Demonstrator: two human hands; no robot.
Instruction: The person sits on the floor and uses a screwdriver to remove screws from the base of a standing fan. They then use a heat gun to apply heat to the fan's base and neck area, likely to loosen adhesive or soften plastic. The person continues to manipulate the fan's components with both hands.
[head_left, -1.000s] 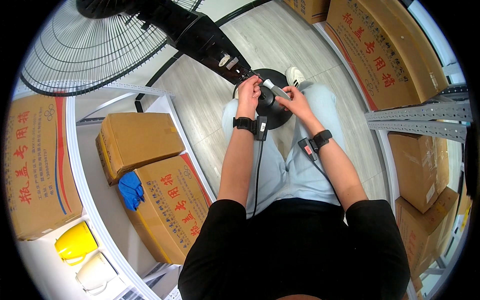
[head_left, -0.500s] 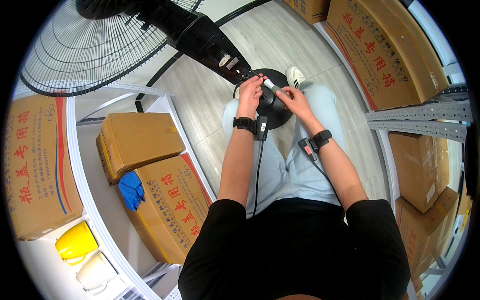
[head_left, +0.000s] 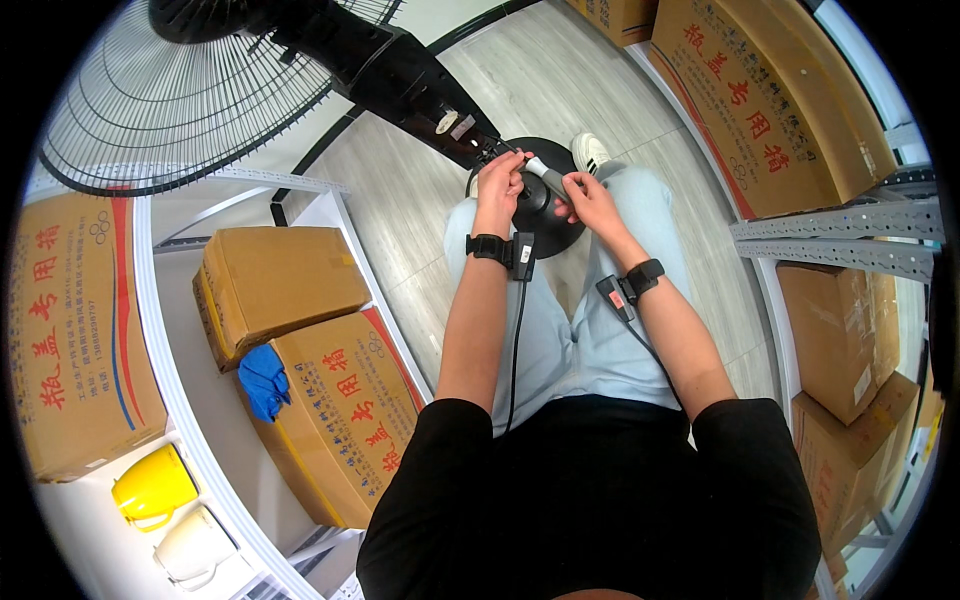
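Observation:
A black pedestal fan (head_left: 425, 95) leans across the upper left, the lower end of its column close to my hands. My right hand (head_left: 590, 203) is closed round the grey handle of a screwdriver (head_left: 552, 178). The thin shaft runs up and left from the handle toward the fan column. My left hand (head_left: 498, 188) is closed with its fingertips at that shaft, just beside the column's lower end. The screwdriver tip and what it meets are too small to make out. Below both hands, between my legs, lies the round black fan base (head_left: 545, 225).
Left shelving (head_left: 215, 480) holds cardboard boxes (head_left: 345, 405), a crumpled blue cloth (head_left: 264, 383), a yellow mug (head_left: 155, 487) and a white mug (head_left: 194, 548). More boxes (head_left: 745, 100) stand on the right shelving (head_left: 850, 220). Cables hang from both wrist straps. The fan's wire cage (head_left: 190, 110) spreads over the upper left.
My right fingers have shifted on the screwdriver handle and curled in more. The left hand and the fan stay almost where they were.

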